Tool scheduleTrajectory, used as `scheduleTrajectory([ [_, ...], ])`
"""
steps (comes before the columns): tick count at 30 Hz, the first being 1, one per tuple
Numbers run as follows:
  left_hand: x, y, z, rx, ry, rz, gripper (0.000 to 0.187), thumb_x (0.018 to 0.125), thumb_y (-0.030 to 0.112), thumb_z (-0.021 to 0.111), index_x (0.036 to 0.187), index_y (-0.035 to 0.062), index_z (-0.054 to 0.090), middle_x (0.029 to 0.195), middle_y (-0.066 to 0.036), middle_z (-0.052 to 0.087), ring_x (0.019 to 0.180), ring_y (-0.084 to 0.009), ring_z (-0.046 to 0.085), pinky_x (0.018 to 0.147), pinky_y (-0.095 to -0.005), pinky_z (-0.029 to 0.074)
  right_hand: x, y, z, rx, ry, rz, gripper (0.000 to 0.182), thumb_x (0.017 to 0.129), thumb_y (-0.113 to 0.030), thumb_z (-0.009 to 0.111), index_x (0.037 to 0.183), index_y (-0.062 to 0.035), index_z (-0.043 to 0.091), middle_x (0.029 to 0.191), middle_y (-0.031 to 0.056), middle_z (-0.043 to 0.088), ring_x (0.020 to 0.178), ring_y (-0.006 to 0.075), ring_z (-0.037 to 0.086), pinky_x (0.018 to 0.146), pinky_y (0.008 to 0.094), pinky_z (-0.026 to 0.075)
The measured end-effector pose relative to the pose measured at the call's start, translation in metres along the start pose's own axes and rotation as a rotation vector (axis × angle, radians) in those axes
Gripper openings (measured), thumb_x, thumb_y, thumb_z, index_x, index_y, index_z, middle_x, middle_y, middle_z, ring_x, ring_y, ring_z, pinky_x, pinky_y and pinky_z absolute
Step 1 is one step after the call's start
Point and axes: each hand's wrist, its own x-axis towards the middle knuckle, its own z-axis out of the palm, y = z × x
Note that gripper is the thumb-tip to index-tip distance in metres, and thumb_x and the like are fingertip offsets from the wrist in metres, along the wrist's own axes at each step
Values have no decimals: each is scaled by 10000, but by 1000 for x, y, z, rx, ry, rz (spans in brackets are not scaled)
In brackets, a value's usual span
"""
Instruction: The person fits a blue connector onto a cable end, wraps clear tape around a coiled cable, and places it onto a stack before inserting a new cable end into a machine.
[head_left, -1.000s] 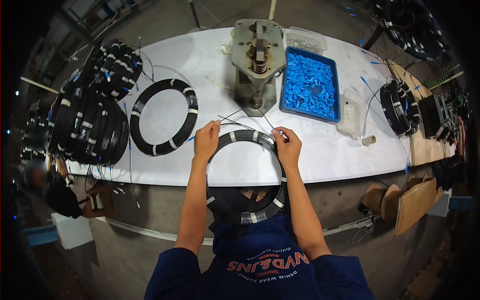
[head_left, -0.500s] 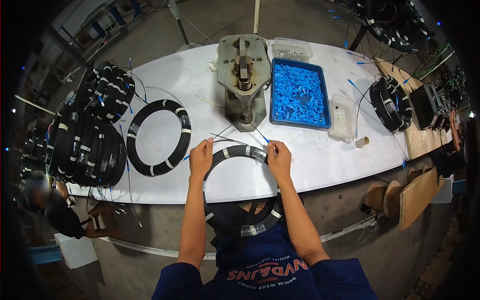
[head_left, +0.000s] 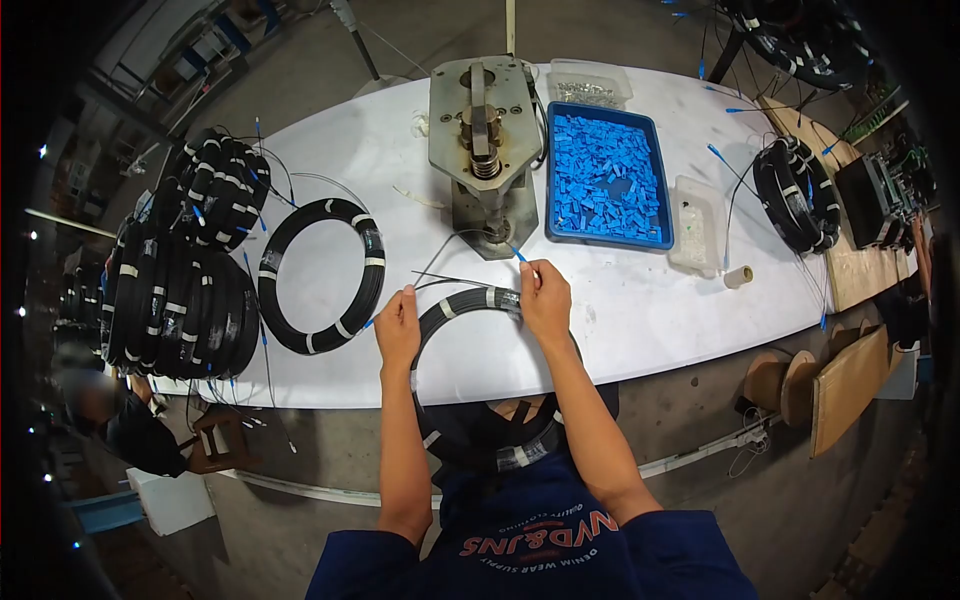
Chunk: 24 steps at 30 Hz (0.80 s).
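My left hand (head_left: 398, 328) pinches the left top of the black cable coil (head_left: 470, 300), fingers pressed on the bundle. My right hand (head_left: 546, 296) grips the right top, thumb and forefinger pinching the loose blue-tipped cable end (head_left: 518, 255). The coil hangs half over the near edge of the white table (head_left: 640, 310), lower part against my lap. I judge it light but springy; the thin strands likely kink easily, so hold at the white tape wraps (head_left: 490, 297), not on loose strands. Versus half a second ago: both hands sit a bit nearer the press (head_left: 481, 140), and the blue tip points closer to its base. Spare coil (head_left: 320, 275) and blue parts tray (head_left: 606, 175) unmoved.
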Motion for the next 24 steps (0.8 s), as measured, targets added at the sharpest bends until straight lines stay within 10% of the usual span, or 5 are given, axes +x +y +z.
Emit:
scheduleTrajectory([
  [11, -27, -39, 1, -66, 39, -249, 511, 1040, 367, 461, 668, 22, 525, 607, 25, 417, 635, -86, 369, 588, -281, 305, 44, 4, 18, 224, -100, -297, 151, 883, -140, 671, 920, 6, 686, 793, 152, 644, 664, 290, 612, 620, 367, 485],
  [13, -28, -30, 5, -33, 20, -288, 351, 997, 321, 548, 879, 4, 641, 725, -35, 523, 721, -133, 472, 676, -289, 395, 48, 8, 16, 203, -181, -299, 163, 883, -142, 665, 935, 10, 692, 794, 163, 647, 665, 286, 608, 636, 370, 484],
  [16, -15, -16, 18, 294, 271, 131, 608, 839, 217, 733, 1360, 27, 484, 1252, -215, 523, 1144, -347, 523, 944, -407, 450, 48, 8, 11, 144, -322, -371, 178, 884, -154, 657, 942, 10, 695, 786, 158, 646, 665, 281, 604, 644, 377, 482],
  [24, 15, 49, 70, 365, -31, 641, 383, 863, 222, 692, 1241, 177, 661, 1118, -78, 622, 1135, -321, 517, 1039, -507, 295, 40, 9, -2, 244, -410, -276, 188, 880, -152, 662, 967, 4, 719, 826, 145, 691, 663, 237, 615, 649, 330, 493],
])
